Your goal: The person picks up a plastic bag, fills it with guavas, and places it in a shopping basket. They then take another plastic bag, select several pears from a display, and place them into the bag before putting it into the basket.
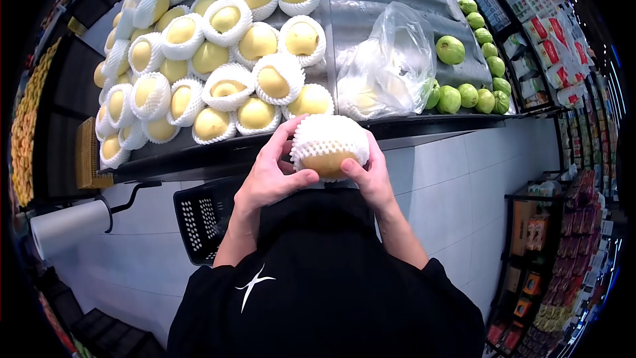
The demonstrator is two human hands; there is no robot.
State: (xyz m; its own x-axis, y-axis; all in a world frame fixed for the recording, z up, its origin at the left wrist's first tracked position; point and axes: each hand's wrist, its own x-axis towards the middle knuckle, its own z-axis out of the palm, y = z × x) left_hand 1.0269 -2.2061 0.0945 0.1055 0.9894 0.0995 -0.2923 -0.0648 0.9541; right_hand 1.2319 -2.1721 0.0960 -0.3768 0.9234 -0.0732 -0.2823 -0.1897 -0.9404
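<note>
Between my two hands, in front of my chest, is a yellow pear in a white foam net. My left hand wraps its left side, thumb across the front. My right hand grips the right side, its thumb pressed on the bare yellow skin. The net covers the upper part of the fruit; a strip lower down shows. Just beyond lies the display's front edge, where several more netted pears are piled. A clear plastic bag with pale netted fruit inside rests on the display to the right.
Green guavas line the display's right part, with one larger guava apart. A black basket is below at left, near a roll of plastic bags. Packed shelves stand at right, above the tiled floor.
</note>
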